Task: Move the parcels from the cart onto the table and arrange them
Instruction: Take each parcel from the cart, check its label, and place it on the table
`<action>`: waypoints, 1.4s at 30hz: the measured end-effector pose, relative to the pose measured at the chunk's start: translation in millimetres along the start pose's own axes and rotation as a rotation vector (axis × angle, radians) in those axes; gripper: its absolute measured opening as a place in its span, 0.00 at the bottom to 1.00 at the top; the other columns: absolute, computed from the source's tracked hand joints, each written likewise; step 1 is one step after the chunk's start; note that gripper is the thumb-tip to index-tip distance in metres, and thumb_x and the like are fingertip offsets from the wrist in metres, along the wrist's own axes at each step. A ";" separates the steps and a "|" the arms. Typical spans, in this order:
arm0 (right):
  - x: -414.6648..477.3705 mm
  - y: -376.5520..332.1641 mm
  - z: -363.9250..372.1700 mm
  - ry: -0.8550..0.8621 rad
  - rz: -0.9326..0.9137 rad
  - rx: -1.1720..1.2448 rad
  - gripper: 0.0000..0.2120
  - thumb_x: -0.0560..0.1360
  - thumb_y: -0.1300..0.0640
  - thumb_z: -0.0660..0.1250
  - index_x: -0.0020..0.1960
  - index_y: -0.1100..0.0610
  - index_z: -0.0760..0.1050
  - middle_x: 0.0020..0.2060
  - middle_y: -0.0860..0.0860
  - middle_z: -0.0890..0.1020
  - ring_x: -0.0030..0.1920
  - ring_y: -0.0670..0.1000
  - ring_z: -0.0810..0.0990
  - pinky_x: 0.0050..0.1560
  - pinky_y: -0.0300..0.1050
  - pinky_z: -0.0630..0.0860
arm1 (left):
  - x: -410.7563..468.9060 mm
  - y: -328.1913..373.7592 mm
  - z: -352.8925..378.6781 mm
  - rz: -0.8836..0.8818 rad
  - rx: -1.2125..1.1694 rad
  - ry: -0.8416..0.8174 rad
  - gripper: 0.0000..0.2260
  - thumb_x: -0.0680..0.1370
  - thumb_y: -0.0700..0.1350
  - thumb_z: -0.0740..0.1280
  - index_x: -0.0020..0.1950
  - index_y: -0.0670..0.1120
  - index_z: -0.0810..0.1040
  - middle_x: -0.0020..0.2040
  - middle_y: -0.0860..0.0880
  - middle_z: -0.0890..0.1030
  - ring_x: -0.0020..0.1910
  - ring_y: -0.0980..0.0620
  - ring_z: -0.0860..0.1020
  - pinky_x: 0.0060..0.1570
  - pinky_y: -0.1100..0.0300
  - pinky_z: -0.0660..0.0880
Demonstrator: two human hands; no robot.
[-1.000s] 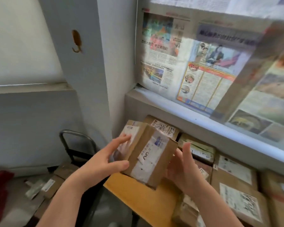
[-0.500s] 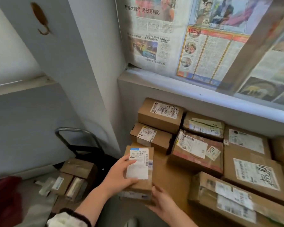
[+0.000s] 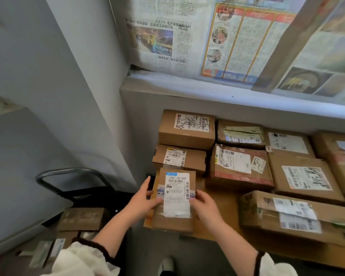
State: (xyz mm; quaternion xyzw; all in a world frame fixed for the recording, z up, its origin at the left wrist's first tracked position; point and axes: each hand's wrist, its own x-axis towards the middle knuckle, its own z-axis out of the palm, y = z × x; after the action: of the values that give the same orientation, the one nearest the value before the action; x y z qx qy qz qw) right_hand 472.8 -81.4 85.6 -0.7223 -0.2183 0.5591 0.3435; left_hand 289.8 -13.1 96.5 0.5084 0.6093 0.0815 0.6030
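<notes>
Two hands grip one labelled parcel at lower centre, on the counter's near-left corner. The left hand and right hand curl their fingers round its sides. Blurred boxes lie beside the cart, lower left.

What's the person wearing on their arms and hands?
The left sleeve and right sleeve are white and fluffy, each edged with a dark brown cuff. Forearms uncovered. The left hand and right hand are bare: no gloves, rings or watch visible.

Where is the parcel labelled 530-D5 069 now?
In the head view, the parcel is at the near left corner of the table, held between the left hand and right hand, in front of a flatter parcel.
</notes>
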 end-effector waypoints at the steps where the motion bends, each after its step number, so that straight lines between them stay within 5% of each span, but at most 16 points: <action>1: 2.0 -5.5 1.2 -0.022 -0.027 -0.054 0.22 0.77 0.61 0.63 0.70 0.55 0.65 0.64 0.51 0.75 0.53 0.45 0.76 0.42 0.37 0.79 | 4.4 -0.3 -3.3 -0.052 -0.032 -0.046 0.43 0.74 0.45 0.71 0.77 0.55 0.43 0.59 0.48 0.78 0.53 0.51 0.81 0.50 0.51 0.79; 3: 6.3 -15.3 3.6 -0.029 -0.073 -0.199 0.24 0.77 0.65 0.61 0.72 0.55 0.63 0.66 0.51 0.73 0.51 0.44 0.75 0.42 0.37 0.79 | 9.7 0.3 -7.0 -0.135 -0.066 -0.157 0.48 0.72 0.42 0.73 0.77 0.56 0.39 0.54 0.47 0.81 0.44 0.49 0.84 0.41 0.54 0.80; 5: 11.6 -24.1 3.9 -0.035 -0.113 -0.323 0.27 0.77 0.65 0.60 0.74 0.53 0.60 0.67 0.51 0.71 0.52 0.44 0.75 0.45 0.39 0.80 | 11.1 -0.8 -8.2 -0.198 -0.068 -0.227 0.52 0.69 0.42 0.76 0.76 0.57 0.39 0.58 0.44 0.80 0.46 0.45 0.84 0.40 0.54 0.81; 8: 14.2 -29.7 2.0 0.103 -0.122 -0.376 0.28 0.77 0.60 0.63 0.74 0.51 0.59 0.69 0.51 0.68 0.60 0.49 0.74 0.51 0.42 0.77 | 11.9 0.8 -11.3 -0.185 -0.008 -0.063 0.54 0.68 0.47 0.77 0.76 0.56 0.38 0.71 0.43 0.68 0.62 0.40 0.75 0.57 0.46 0.75; 10: 3.3 -25.9 -0.3 0.319 -0.004 -0.173 0.29 0.76 0.56 0.65 0.74 0.52 0.59 0.72 0.52 0.65 0.68 0.55 0.68 0.61 0.50 0.72 | 16.1 3.5 -15.2 0.002 0.145 0.107 0.50 0.69 0.49 0.76 0.77 0.55 0.41 0.75 0.46 0.62 0.70 0.43 0.66 0.65 0.44 0.67; 12: -18.4 -15.9 3.4 0.410 0.179 0.078 0.30 0.75 0.55 0.66 0.74 0.53 0.57 0.71 0.53 0.65 0.68 0.57 0.67 0.61 0.53 0.70 | 19.9 8.1 -18.0 0.185 0.328 0.131 0.41 0.71 0.50 0.73 0.76 0.54 0.52 0.73 0.50 0.65 0.70 0.48 0.67 0.64 0.48 0.68; 16: -39.5 1.3 19.3 0.150 0.379 0.490 0.22 0.77 0.58 0.64 0.69 0.58 0.64 0.59 0.57 0.77 0.52 0.56 0.77 0.56 0.53 0.73 | 27.3 11.8 -19.8 0.197 0.611 0.067 0.22 0.73 0.55 0.69 0.65 0.51 0.70 0.59 0.53 0.78 0.51 0.57 0.76 0.49 0.60 0.78; 19: -30.4 -5.0 20.4 0.188 0.234 0.294 0.23 0.78 0.60 0.62 0.71 0.58 0.63 0.62 0.56 0.76 0.54 0.54 0.77 0.49 0.45 0.75 | 32.2 5.8 -24.0 0.164 0.638 0.097 0.19 0.72 0.57 0.69 0.58 0.51 0.73 0.54 0.53 0.79 0.48 0.56 0.77 0.48 0.57 0.79; 23: -17.3 -16.6 15.5 0.217 0.045 0.083 0.27 0.77 0.63 0.62 0.74 0.57 0.59 0.68 0.55 0.70 0.66 0.55 0.71 0.60 0.48 0.72 | 35.7 0.0 -25.0 0.165 0.552 0.109 0.15 0.73 0.58 0.69 0.52 0.51 0.73 0.53 0.52 0.80 0.47 0.55 0.78 0.48 0.56 0.79; 33: -6.1 -19.3 10.7 0.289 -0.045 -0.058 0.29 0.76 0.61 0.64 0.74 0.55 0.58 0.71 0.54 0.66 0.69 0.55 0.67 0.67 0.52 0.68 | 44.8 10.6 -10.9 0.215 0.512 0.126 0.20 0.74 0.56 0.68 0.61 0.47 0.73 0.57 0.50 0.79 0.45 0.58 0.74 0.35 0.69 0.70; 42: -5.5 -18.0 9.4 0.290 -0.079 -0.103 0.28 0.77 0.59 0.64 0.74 0.54 0.60 0.70 0.54 0.67 0.68 0.54 0.69 0.66 0.52 0.70 | 44.4 7.4 -10.0 0.234 0.500 0.142 0.22 0.76 0.57 0.64 0.64 0.46 0.72 0.58 0.50 0.79 0.46 0.57 0.75 0.39 0.66 0.73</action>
State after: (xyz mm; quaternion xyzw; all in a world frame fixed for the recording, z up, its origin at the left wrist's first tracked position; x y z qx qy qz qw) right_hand 463.5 -70.8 101.3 -0.8031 -0.2229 0.4229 0.3556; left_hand 296.3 27.4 75.4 0.7010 0.5886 0.0333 0.4012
